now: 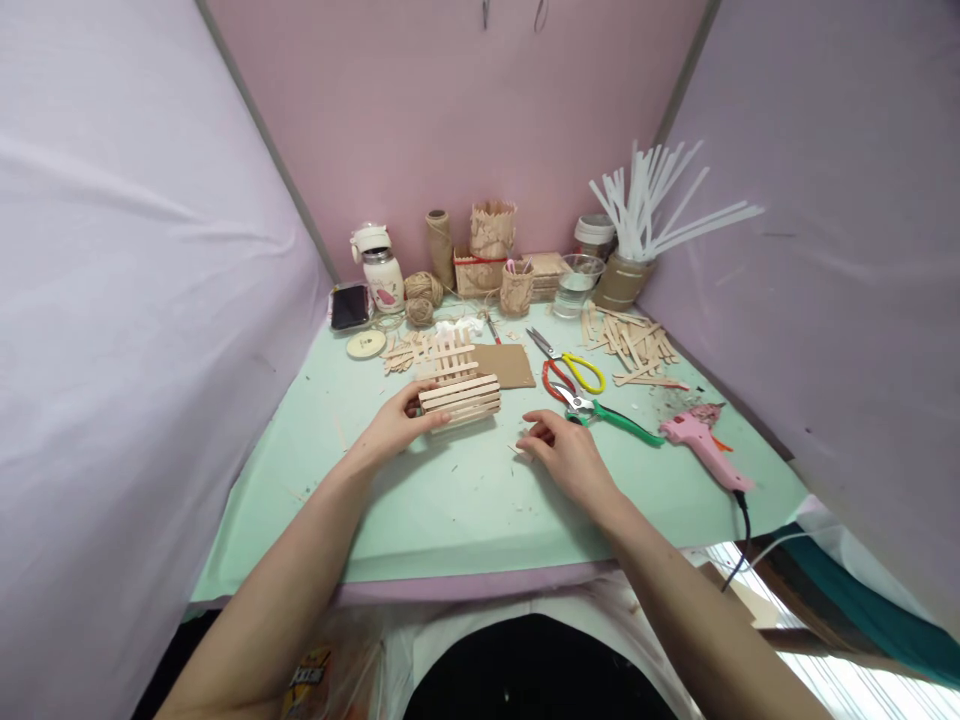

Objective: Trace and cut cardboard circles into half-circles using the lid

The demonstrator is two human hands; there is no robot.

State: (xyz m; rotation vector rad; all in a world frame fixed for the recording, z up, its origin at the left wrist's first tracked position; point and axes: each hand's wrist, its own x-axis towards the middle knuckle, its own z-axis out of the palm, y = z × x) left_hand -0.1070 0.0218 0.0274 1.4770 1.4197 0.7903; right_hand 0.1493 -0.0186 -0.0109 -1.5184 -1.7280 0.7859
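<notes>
My left hand (412,415) grips the left end of a small slatted piece made of wooden craft sticks (461,400), thumb on the near side. To the right of it, my right hand (559,450) is low over the table, its thumb and fingertips drawn together on a small pale sliver, too small to name. Behind the slatted piece lies a little fence of craft sticks (448,352) beside a brown cardboard piece (506,366). Green-handled pruning shears (619,420) rest just beyond my right hand, with scissors (577,370) having red and yellow handles behind them.
A pink hot glue gun (705,445) with a cord lies at the right. Loose craft sticks (637,340) are heaped behind it. Glue sticks (645,205), a water cup (576,288), twine balls (421,290), a bottle (382,275) and a phone (351,307) line the back.
</notes>
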